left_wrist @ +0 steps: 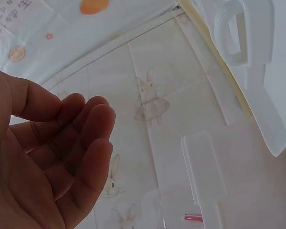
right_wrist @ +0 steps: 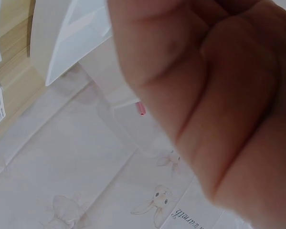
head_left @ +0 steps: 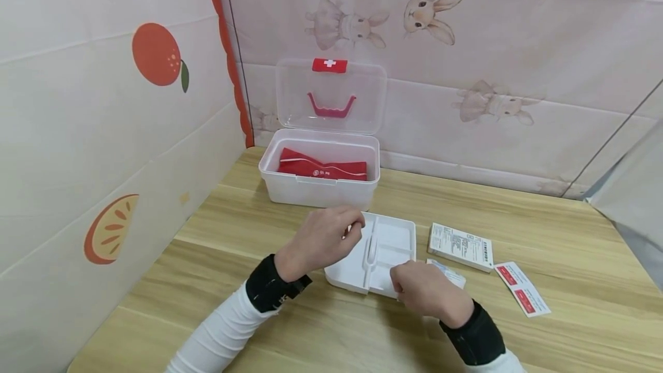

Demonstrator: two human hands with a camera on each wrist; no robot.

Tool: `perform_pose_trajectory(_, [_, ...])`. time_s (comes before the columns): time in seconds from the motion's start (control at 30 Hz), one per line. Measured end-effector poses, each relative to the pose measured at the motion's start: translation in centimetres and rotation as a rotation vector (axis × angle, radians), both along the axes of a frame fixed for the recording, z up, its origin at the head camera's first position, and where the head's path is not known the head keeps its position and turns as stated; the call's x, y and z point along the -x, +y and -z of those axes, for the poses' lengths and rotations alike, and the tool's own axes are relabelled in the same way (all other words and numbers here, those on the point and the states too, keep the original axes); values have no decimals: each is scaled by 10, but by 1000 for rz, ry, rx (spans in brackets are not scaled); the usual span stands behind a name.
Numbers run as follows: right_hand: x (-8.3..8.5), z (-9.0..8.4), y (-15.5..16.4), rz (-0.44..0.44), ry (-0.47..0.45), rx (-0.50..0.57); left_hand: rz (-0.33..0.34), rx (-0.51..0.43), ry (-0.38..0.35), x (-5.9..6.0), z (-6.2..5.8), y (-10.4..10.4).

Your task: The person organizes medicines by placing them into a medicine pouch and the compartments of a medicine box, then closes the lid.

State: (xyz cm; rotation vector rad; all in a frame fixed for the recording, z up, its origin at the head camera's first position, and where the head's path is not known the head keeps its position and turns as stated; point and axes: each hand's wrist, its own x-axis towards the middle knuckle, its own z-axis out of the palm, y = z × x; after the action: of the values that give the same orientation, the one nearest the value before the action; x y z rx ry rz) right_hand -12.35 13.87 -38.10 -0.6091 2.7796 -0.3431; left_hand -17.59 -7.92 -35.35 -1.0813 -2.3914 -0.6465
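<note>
A white divided tray (head_left: 342, 274) with a raised handle (head_left: 373, 249) lies on the table in front of a clear first-aid box (head_left: 318, 193). Over the tray's left side is my left hand (head_left: 323, 240), its fingers loosely bent; the left wrist view shows nothing in the palm (left_wrist: 52, 152). My right hand (head_left: 427, 292) is at the tray's near right corner with bent fingers. Its fingertips are hidden, so whether it touches the tray is unclear. Partly behind the right hand lies a small white-and-blue packet (head_left: 452, 274).
The first-aid box's lid (head_left: 290, 96) stands raised against the wall cloth. A red fabric item (head_left: 323, 169) is inside the box. Right of the tray lie a white printed carton (head_left: 461, 246) and a white card with two red panels (head_left: 523, 289). A printed cloth wall (head_left: 171, 189) borders the left.
</note>
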Motion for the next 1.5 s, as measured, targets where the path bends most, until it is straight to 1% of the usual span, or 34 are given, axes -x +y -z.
perform_pose_trajectory(0.13, [2,-4,0,32,-48,16,-2,2,-12,0,0,-1])
perform_pose_trajectory(0.23, [4,-6,1,30,-51,51,-6,6,-10,0,-1,-2])
perform_pose_trajectory(0.37, [9,-11,8,3,14,105,-10,6,-13,0,-1,-3])
perform_pose_trajectory(0.47, [13,-16,23,20,91,157,-7,7,-15,0,1,-2])
perform_pose_trajectory(0.6, [19,-17,52,128,169,215,4,0,8,2,4,0])
perform_pose_trajectory(0.7, [26,-11,72,224,229,214,7,-15,20,3,5,0])
perform_pose_trajectory(0.8, [36,-1,87,309,252,190,5,-25,20,4,5,-1])
perform_pose_trajectory(0.87, [41,6,93,358,224,171,5,-26,19,5,5,-2])
perform_pose_trajectory(0.97, [47,15,100,401,178,135,10,-28,12,5,4,-3])
perform_pose_trajectory(1.13, [50,25,107,433,98,99,8,-23,8,5,3,-4])
perform_pose_trajectory(1.23, [50,29,110,434,51,79,14,-17,-2,4,3,-4])
perform_pose_trajectory(1.33, [50,33,111,412,42,56,18,-14,-21,2,3,-4])
perform_pose_trajectory(1.43, [51,36,111,386,64,52,11,-12,-22,2,2,-4])
perform_pose_trajectory(1.5, [52,35,110,384,79,59,8,-13,-20,2,0,-4])
